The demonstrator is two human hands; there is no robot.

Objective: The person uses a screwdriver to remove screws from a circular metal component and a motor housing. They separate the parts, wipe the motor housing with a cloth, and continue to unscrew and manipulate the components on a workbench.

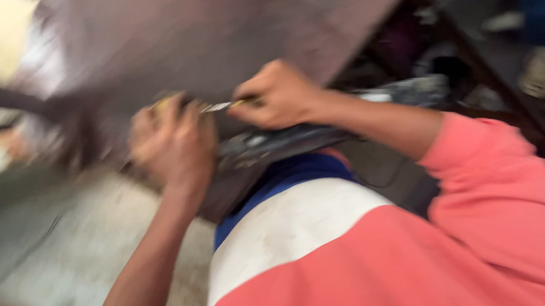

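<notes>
Nearest: torso in a coral, white and blue shirt point(337, 254) fills the bottom of the frame, sleeves pushed up, both forearms reaching up and away

Left hand point(174, 146) is curled into a fist, knuckles toward camera, clamped on something yellowish at its top edge; can't tell what, too smeared

Right hand point(276, 95) is pinched closed on the far end of a small metal tool point(220, 106), thin and shiny with a yellow-tinted grip

Key relation: the tool bridges the gap between the two hands, long axis roughly horizontal, left-right across the frame. Both hands sit at its ends, about equally near; right has the clearer grip

Just beneath the hands: a dark flat part point(271, 143) lying across the lap, detail unreadable

Behind: a big brown-grey sheet surface point(205, 25), tilted, hands working at its lower edge

Far right: dark clutter point(511, 47), shapes only. Left: pale floor point(60, 249)

Whole frame has motion blur; tool tip and contact point are hidden
</notes>
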